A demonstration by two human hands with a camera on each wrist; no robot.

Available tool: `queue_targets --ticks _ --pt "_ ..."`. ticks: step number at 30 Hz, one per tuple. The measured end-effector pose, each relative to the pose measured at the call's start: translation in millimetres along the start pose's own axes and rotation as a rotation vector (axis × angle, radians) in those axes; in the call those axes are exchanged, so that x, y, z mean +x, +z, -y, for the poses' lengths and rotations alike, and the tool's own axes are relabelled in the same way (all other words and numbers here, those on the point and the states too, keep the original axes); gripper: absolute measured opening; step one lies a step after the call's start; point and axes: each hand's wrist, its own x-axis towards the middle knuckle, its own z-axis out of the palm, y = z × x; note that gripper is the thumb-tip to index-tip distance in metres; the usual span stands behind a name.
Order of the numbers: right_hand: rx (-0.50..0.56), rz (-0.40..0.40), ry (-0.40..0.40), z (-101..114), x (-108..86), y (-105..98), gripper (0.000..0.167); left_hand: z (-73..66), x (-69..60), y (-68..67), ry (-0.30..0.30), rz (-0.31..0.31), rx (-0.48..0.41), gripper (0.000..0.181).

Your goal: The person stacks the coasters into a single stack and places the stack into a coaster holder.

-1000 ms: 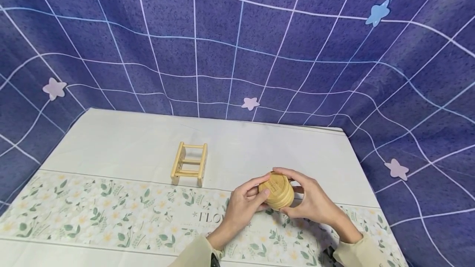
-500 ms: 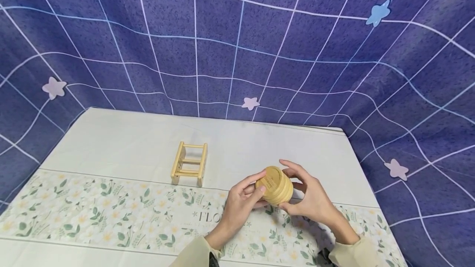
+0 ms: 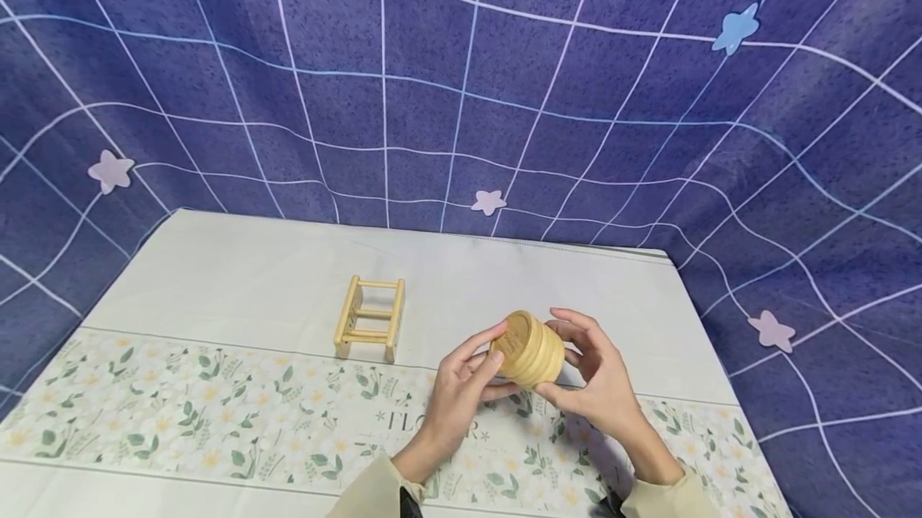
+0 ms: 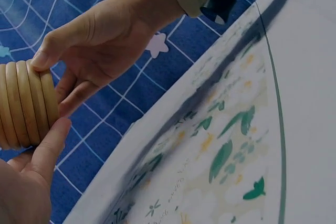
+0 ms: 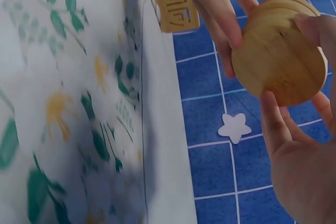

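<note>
Above the table, a stack of round wooden coasters (image 3: pixel 536 354) is held tilted between both hands, its top disc turned to the left. My left hand (image 3: pixel 455 398) grips the near end, with the thumb and fingers at the edge of the disc. On the other side, my right hand (image 3: pixel 605 394) pinches the far end with its thumb below and fingers above. Ridged edges of the coasters (image 4: pixel 26 103) show side-on in the left wrist view. In the right wrist view the flat face of the end coaster (image 5: pixel 281 61) is visible.
A small wooden rack (image 3: pixel 395 322) stands on the table to the left of the hands. The white table cover (image 3: pixel 252 262) has a floral band (image 3: pixel 238 414) across it. Behind it hangs a blue gridded curtain (image 3: pixel 425 118) with star shapes.
Both hands have shifted slightly left and up with the coaster stack. The stack has tipped further, so more of its ridged side shows. The rack stays put.
</note>
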Motion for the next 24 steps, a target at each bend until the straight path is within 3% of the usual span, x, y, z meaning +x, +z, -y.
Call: queue_targets --ticks 5,14,24 --pt "0.084 -0.053 -0.047 -6 -1.5 9 0.090 -2.4 -0.5 -0.4 -0.026 -0.020 -0.042 0.053" --pt "0.193 -0.126 -0.054 -11 -5.2 24 0.084 -5.6 -1.9 -1.6 -0.061 -0.061 -0.065 0.053" --pt "0.234 -0.122 -0.096 -13 -4.3 30 0.078 -7.9 -3.5 -1.4 -0.072 -0.092 -0.106 0.054"
